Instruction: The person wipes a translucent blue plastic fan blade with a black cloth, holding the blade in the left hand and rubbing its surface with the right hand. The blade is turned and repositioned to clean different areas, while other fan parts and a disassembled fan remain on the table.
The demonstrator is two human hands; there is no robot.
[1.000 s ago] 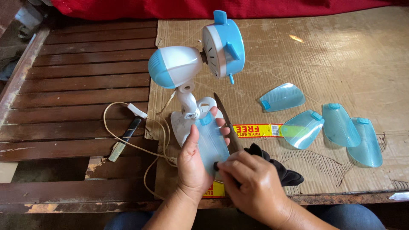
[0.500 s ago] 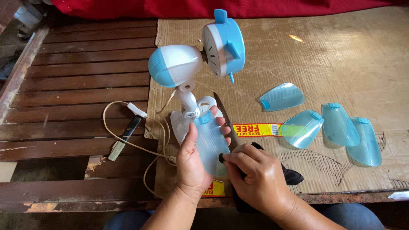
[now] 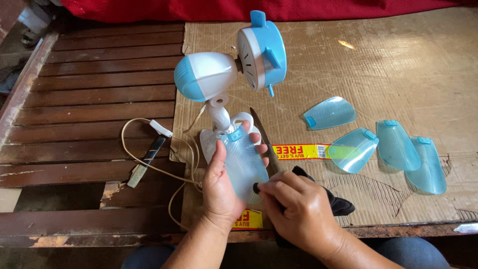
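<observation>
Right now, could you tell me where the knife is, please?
In the head view the knife lies on the cardboard, mid-frame, just right of the fan base, its lower end hidden behind the hand-held fan blade.

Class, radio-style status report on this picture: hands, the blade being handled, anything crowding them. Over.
Left hand grips translucent blue fan blade. Right hand presses black cloth against blade's lower edge. Knife lies close behind; fan body beyond.

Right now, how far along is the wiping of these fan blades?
All blades look already detached from the small fan; four translucent blue blades lie apart on the cardboard. In hand: the left hand holds a fifth blade while the right hand presses a black cloth to its lower edge. Which loose blades are clean cannot be told.
</observation>
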